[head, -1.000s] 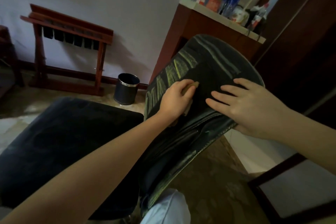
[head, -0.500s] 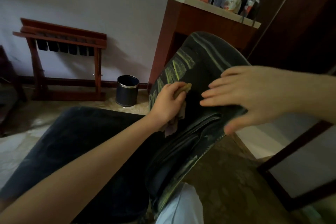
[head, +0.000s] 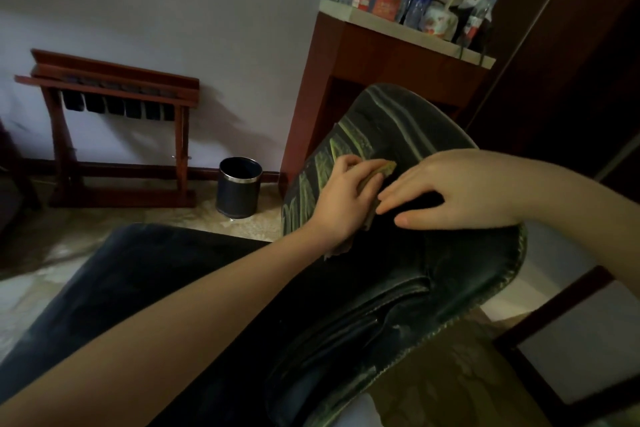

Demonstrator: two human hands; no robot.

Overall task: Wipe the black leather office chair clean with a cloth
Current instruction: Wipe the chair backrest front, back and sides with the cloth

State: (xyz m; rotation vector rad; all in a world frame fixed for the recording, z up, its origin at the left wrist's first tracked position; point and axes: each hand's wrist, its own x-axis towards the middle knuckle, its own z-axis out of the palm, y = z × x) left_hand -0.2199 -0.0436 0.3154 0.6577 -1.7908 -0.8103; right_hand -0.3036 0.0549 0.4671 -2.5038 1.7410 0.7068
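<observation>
Black leather, creased and glossy, with stitched piping along the rim: office chair backrest [head: 398, 288], tilted toward me, with the padded seat [head: 138, 288] to its left. Yellow-green streaks [head: 332, 156], chalky in look, band the upper left of the backrest; the lower panel reads dark and clean. Cloth [head: 382, 170], soft, bunched to a thick wad with a tan edge showing: my left hand [head: 341, 204] grips it, fingers curled round, and presses it to the leather at the edge of the streaks. Right hand [head: 460, 191]: a second ago spread flat on the backrest, since lifted and resettled, fingers straight and relaxed, tips just beside the cloth, holding nothing. My judgement: I am re-bracing the chair so the wiping can work into the streaked band, most of which remains. Round black bin [head: 239, 187], metal-rimmed, stands on the floor beyond.
</observation>
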